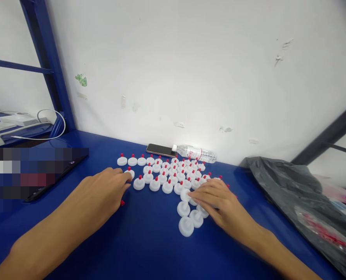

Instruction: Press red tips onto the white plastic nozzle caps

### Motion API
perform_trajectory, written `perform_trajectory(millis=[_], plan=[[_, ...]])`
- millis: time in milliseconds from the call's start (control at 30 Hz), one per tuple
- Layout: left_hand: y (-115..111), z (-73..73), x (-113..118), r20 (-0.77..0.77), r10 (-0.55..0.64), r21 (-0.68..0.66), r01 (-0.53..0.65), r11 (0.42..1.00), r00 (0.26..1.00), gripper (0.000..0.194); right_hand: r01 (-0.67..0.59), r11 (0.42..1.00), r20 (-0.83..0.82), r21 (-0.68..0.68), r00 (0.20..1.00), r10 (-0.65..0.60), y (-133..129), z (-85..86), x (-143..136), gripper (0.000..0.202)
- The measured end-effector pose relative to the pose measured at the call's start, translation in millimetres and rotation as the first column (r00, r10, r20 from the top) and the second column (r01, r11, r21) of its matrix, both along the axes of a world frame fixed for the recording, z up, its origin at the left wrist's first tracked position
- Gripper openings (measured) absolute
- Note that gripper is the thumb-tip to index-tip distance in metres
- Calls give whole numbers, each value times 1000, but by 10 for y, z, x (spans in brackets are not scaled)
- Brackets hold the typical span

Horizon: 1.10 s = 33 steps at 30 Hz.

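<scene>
Nearest the camera, two bare forearms reached forward over the blue tabletop. The left hand lay palm down with fingers loosely curled, its fingertips touching a white cap with a red tip at the left end of the spread; a small red piece showed just beside the thumb, and whether the hand gripped anything could not be told. The right hand rested flat and open, fingers stretched leftward onto a small cluster of plain white caps that lay with no red tips showing, just in front of the main group. That main group, rows of white caps with red tips, stood upright in rough lines between the hands and the wall. Behind them a phone lay flat against the white wall, touching a clear plastic water bottle lying on its side. A dark tablet lay at the left, and a grey plastic bag sat at the right edge.
</scene>
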<state>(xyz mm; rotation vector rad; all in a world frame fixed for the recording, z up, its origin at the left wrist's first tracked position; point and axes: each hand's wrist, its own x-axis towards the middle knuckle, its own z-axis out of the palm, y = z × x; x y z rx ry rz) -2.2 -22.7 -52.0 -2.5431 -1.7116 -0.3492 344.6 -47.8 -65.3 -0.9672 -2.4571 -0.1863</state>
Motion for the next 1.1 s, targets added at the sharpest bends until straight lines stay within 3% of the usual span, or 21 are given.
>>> perform_trajectory(millis=[100, 200, 367, 500, 600, 700, 767, 833, 933, 1000, 1100], plan=[[-6, -27, 115, -108, 19, 24, -17, 1000, 994, 53, 0, 1000, 16, -9, 1000, 0, -3, 1, -8, 23], [7, -101, 189, -134, -41, 38, 47, 998, 990, 67, 22, 1000, 29, -9, 999, -22, -12, -7, -9, 25], [26, -152, 198, -143, -96, 33, 102, 994, 985, 60, 68, 997, 79, -30, 995, -65, -38, -10, -19, 32], [3, -25, 180, -175, -72, 9, 75, 997, 982, 52, 74, 997, 20, -14, 997, -73, -75, 31, -48, 33], [-42, 55, 190, -124, -81, 101, 94, 990, 989, 43, 46, 998, -45, 41, 998, -44, -116, 70, -54, 31], [-150, 67, 290, 83, -244, 255, 216, 943, 966, 24, 4, 993, -82, 115, 997, 6, -182, 100, -58, 32], [-264, 40, 420, 240, -387, 342, 295, 892, 891, 16, -25, 986, -64, 162, 997, 36, -233, 118, -78, 42], [-390, -8, 575, 341, -495, 374, 368, 852, 799, 20, -72, 979, -27, 190, 997, 78, -278, 133, -115, 51], [-542, -99, 775, 367, -599, 465, 417, 781, 712, 25, -158, 967, 0, 201, 987, 161, -314, 139, -175, 42], [-590, -156, 854, 320, -604, 511, 404, 759, 730, 26, -179, 960, -13, 214, 982, 186, -318, 130, -198, 33], [-593, -209, 901, 220, -539, 507, 377, 775, 813, 21, -156, 963, -50, 219, 984, 171, -314, 114, -208, 33]])
